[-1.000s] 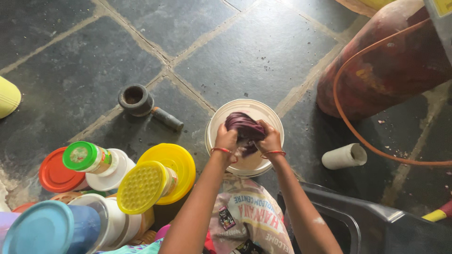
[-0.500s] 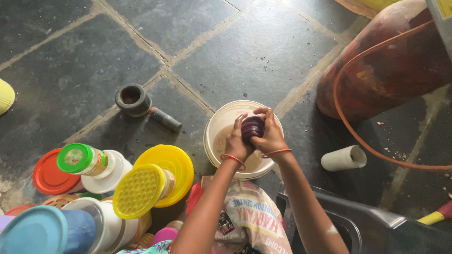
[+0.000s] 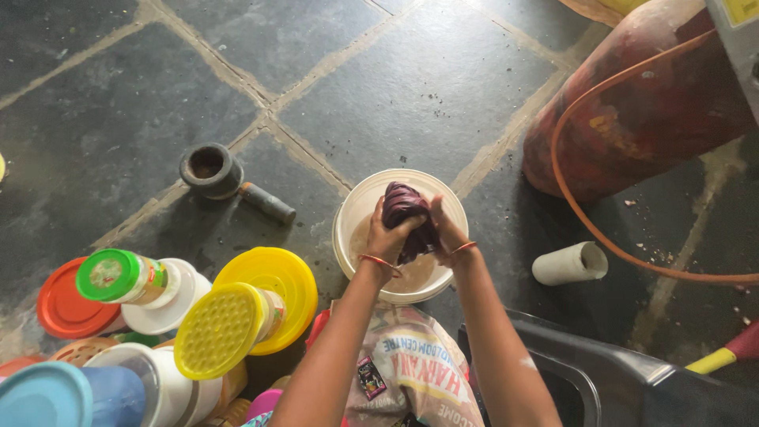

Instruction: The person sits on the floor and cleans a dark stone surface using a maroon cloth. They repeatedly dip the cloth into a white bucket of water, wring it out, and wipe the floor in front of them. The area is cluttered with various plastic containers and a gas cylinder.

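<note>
Both my hands grip a wet dark purple cloth (image 3: pixel 405 207), bunched into a lump over a white bucket (image 3: pixel 354 225) on the stone floor. My left hand (image 3: pixel 389 237) clasps the cloth from the left. My right hand (image 3: pixel 447 231) squeezes it from the right. Murky water (image 3: pixel 415 275) shows inside the bucket below the cloth. Thin orange bangles sit on both wrists.
A dark stone mortar (image 3: pixel 209 168) and pestle (image 3: pixel 267 203) lie left of the bucket. Lidded plastic jars (image 3: pixel 229 324) crowd the lower left. A red gas cylinder (image 3: pixel 640 111) with an orange hose lies at right, a white pipe piece (image 3: pixel 569 263) below it. A printed bag (image 3: pixel 407 368) and a dark bin (image 3: pixel 601 379) sit near me.
The cloth has been gathered from a loose spread into a tight lump, and both hands have closed around it and lifted it slightly above the water.
</note>
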